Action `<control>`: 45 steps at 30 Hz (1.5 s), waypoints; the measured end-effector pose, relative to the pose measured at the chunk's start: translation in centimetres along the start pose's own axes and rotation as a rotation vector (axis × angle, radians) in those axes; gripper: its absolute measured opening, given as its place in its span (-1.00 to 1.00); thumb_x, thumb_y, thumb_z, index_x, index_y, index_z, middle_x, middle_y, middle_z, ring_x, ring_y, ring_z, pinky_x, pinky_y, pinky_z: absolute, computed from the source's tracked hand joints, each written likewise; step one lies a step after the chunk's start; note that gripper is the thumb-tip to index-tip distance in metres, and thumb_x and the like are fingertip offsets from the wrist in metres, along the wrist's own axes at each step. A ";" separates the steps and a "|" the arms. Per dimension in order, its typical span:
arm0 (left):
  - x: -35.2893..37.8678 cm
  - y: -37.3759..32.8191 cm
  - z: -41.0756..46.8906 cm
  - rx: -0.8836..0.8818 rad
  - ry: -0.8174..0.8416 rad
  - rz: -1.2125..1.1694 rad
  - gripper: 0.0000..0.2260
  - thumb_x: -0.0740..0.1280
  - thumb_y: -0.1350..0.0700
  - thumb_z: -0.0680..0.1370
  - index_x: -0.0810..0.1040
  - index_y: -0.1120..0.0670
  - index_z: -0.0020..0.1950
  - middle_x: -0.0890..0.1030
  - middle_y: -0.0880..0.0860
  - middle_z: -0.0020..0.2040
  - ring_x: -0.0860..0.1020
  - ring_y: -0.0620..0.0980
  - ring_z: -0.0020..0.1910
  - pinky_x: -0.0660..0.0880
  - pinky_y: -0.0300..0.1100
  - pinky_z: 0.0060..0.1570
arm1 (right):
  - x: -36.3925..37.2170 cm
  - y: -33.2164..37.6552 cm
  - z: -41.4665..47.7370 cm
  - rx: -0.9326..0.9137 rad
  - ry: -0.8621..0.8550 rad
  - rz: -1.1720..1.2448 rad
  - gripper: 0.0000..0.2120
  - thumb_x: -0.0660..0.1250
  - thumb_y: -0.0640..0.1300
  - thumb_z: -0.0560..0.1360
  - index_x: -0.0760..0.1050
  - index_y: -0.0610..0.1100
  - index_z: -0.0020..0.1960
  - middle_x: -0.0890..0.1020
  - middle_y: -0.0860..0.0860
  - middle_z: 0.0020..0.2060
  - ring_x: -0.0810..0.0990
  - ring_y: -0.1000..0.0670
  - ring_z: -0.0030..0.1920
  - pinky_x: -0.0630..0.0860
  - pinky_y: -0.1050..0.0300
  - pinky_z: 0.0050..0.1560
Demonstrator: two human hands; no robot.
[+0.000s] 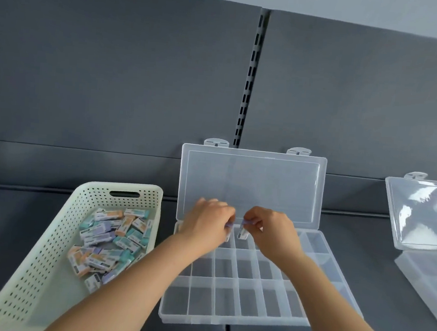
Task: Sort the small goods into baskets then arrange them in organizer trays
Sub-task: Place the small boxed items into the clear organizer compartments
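A clear plastic organizer tray (pixel 225 321) lies open in front of me, its lid (pixel 251 184) leaning against the dark back panel. Both hands hover over its far row of compartments. My left hand (pixel 208 221) pinches a small purple-and-white eraser, mostly hidden under its fingers. My right hand (pixel 271 229) pinches another purple-and-white eraser (pixel 243 232), held upright over a far compartment. To the left, a cream perforated basket (pixel 46 242) holds several small erasers (pixel 110 243) in teal, orange and purple sleeves.
A second clear organizer tray (pixel 423 283) with its lid (pixel 424 215) raised stands at the right edge. Everything sits on a dark grey shelf (pixel 378 258) backed by a dark panel with a slotted upright (pixel 248 88).
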State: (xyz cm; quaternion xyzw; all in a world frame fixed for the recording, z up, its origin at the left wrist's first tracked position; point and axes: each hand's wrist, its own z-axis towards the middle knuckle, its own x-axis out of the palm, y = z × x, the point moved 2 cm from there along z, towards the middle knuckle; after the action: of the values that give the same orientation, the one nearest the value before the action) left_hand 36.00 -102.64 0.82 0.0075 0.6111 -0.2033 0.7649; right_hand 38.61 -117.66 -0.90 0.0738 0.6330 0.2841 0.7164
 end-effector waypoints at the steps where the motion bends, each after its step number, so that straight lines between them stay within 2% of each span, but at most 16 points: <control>1: 0.3 0.0 0.0 0.003 0.005 0.032 -0.90 0.28 0.11 0.58 0.58 0.05 0.03 0.62 -0.02 -0.01 0.50 -0.02 -0.03 0.23 -0.24 -0.07 | 0.3 -0.3 0.0 0.003 0.025 -0.020 -0.90 0.35 -0.16 0.47 0.60 -0.04 -0.05 0.69 0.05 -0.15 0.62 -0.03 -0.10 0.55 0.06 -0.09; 9: 1.8 -0.1 -0.1 -0.035 0.051 0.127 -0.90 0.27 0.12 0.59 0.57 0.04 0.04 0.62 -0.01 0.01 0.48 0.02 0.01 0.25 -0.17 -0.05 | 2.3 -1.4 0.0 -0.014 0.080 -0.140 -0.89 0.32 -0.05 0.49 0.58 0.07 -0.01 0.63 0.01 -0.11 0.56 -0.04 -0.03 0.48 0.13 -0.14; 17: 2.7 0.3 -0.1 -0.026 0.054 0.085 -0.92 0.28 0.09 0.58 0.57 0.02 0.00 0.62 -0.04 -0.04 0.48 -0.01 -0.03 0.28 -0.17 0.00 | 2.0 -1.8 0.0 -0.088 0.093 -0.157 -0.90 0.32 -0.10 0.47 0.56 0.04 -0.03 0.64 0.07 -0.15 0.53 0.01 -0.02 0.50 0.11 -0.15; 23: 2.0 0.6 -0.2 -0.017 0.019 0.051 -0.86 0.31 0.00 0.56 0.58 0.03 0.02 0.60 -0.04 -0.05 0.49 -0.02 -0.03 0.31 -0.17 -0.01 | 1.4 -0.9 -0.3 -0.151 0.028 -0.122 -0.77 0.33 -0.08 0.48 0.56 -0.04 0.13 0.64 0.06 -0.03 0.53 -0.02 0.04 0.53 0.06 -0.06; 27: -0.7 1.8 -1.4 -0.068 -0.049 0.019 -0.85 0.30 0.04 0.56 0.60 0.02 0.06 0.60 -0.05 -0.03 0.49 -0.02 -0.02 0.42 -0.13 0.00 | 0.9 1.3 0.0 -0.210 0.014 -0.076 -0.82 0.36 -0.10 0.47 0.61 -0.07 0.06 0.65 0.02 -0.05 0.55 -0.06 0.03 0.51 0.06 -0.05; 31: -3.7 4.9 -4.2 -0.199 -0.103 0.071 -0.82 0.28 0.08 0.57 0.60 0.01 0.13 0.60 -0.06 0.03 0.50 -0.04 0.04 0.41 -0.21 -0.07 | 1.4 5.4 0.1 -0.343 0.021 -0.021 -0.82 0.36 -0.09 0.48 0.64 -0.08 0.05 0.66 0.01 -0.03 0.57 -0.05 0.02 0.51 0.10 -0.02; 34: -5.4 8.2 -7.3 -0.342 0.009 0.133 -0.81 0.27 0.13 0.57 0.59 -0.01 0.14 0.60 -0.06 0.05 0.53 -0.05 0.04 0.43 -0.20 -0.08 | 2.3 9.2 -0.2 -0.459 0.093 0.003 -0.80 0.34 -0.05 0.50 0.63 -0.06 0.08 0.65 0.02 0.01 0.56 -0.03 0.03 0.51 0.11 0.03; 37: -6.0 11.4 -10.5 -0.489 0.246 0.222 -0.83 0.26 0.21 0.54 0.58 0.00 0.03 0.58 -0.03 -0.02 0.54 -0.05 -0.08 0.44 -0.20 -0.18 | 4.1 12.6 -0.6 -0.567 0.166 0.017 -0.79 0.36 -0.06 0.48 0.63 -0.07 0.08 0.66 -0.01 -0.01 0.56 -0.06 0.01 0.53 0.02 0.02; 40: -6.0 13.4 -13.1 -0.562 0.434 0.240 -0.82 0.28 0.14 0.52 0.58 0.02 0.09 0.56 0.02 0.02 0.54 0.03 -0.02 0.52 -0.08 -0.02 | 6.3 15.5 -0.8 -0.656 0.289 -0.090 -0.73 0.32 0.02 0.49 0.60 -0.02 0.15 0.63 -0.03 0.06 0.51 -0.08 0.10 0.50 0.00 0.10; 43: -5.2 14.1 -14.7 -0.551 0.456 0.166 -0.74 0.36 0.01 0.51 0.57 -0.04 0.20 0.52 0.00 0.13 0.49 0.01 0.12 0.47 -0.09 0.09 | 8.7 17.9 -0.8 -0.725 0.377 -0.350 -0.71 0.24 0.03 0.54 0.57 -0.05 0.18 0.60 -0.06 0.08 0.47 -0.11 0.15 0.43 -0.02 0.17; 45: -4.7 14.4 -15.3 -0.528 0.390 0.160 -0.74 0.40 -0.01 0.50 0.58 -0.04 0.17 0.49 -0.04 0.09 0.44 -0.02 0.15 0.44 -0.12 0.09 | 10.1 19.1 -0.8 -0.726 0.413 -0.490 -0.73 0.24 -0.02 0.55 0.55 -0.12 0.15 0.59 -0.08 0.04 0.46 -0.12 0.12 0.43 0.00 0.10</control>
State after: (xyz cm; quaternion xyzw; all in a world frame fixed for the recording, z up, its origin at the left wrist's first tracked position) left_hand 25.60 -84.02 -2.04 -0.1040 0.7749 0.0279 0.6228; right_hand 32.21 -96.98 -0.87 -0.3899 0.6207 0.3182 0.6012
